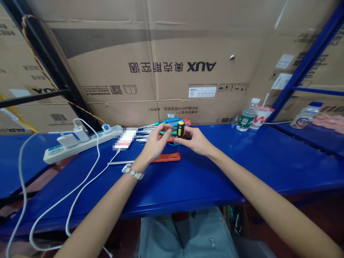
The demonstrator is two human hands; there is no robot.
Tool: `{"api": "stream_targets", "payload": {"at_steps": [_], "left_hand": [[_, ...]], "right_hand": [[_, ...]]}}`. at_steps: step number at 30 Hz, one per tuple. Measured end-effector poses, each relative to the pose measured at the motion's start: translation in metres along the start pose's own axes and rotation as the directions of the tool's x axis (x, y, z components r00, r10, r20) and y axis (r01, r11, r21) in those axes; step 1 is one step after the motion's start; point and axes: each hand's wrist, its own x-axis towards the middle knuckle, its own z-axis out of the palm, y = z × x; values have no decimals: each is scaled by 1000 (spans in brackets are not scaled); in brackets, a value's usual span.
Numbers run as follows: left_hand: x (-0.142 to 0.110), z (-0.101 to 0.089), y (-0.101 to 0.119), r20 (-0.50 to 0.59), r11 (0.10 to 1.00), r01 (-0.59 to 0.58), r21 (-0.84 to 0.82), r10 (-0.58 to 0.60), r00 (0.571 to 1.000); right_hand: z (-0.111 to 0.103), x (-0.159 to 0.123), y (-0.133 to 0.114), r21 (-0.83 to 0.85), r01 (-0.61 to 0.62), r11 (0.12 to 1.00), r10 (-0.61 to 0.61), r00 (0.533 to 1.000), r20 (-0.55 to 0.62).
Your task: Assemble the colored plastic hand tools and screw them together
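My right hand [196,139] is closed around the black-and-yellow handle of a small screwdriver [180,129]. The screwdriver stands upright, its thin shaft pointing down to the right end of an orange handle [168,157]. That handle lies flat on the blue table and appears joined to a long metal rod [118,163] running left. My left hand [157,141] is just left of the screwdriver, over the orange handle, its fingers loosely bent and apart with nothing visible in them. Behind both hands lies a pile of similar tools [146,132] with colored handles, partly hidden.
A white power strip [77,145] with plugged-in chargers and loose white cables [83,179] lies at left, near a blurred-out phone [125,139]. A green-labelled bottle [245,120] and a cup with a straw [262,116] stand at right. Cardboard [166,43] rises behind the table.
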Motion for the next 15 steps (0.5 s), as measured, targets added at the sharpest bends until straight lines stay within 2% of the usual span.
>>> {"api": "stream_targets", "payload": {"at_steps": [3,6,8,12,15], "left_hand": [[-24,-14,-17,259,974,-33,224,-27,966],[-43,-17,-32,386,946,-43,322,-90,918],[-48,-16,-38,412,949,-38,313,-100,906],[-46,-13,-39,405,957,-18,291,-106,908],[-45,-13,-36,398,955,-11,297,-113,910]], "right_hand": [[5,-2,4,56,-64,996,66,997,-40],[8,-5,6,129,-120,984,132,987,-88],[7,-7,7,181,-141,973,154,986,-63],[-3,-9,8,271,-184,945,166,982,90],[-6,-8,7,216,-153,964,144,988,59]]}}
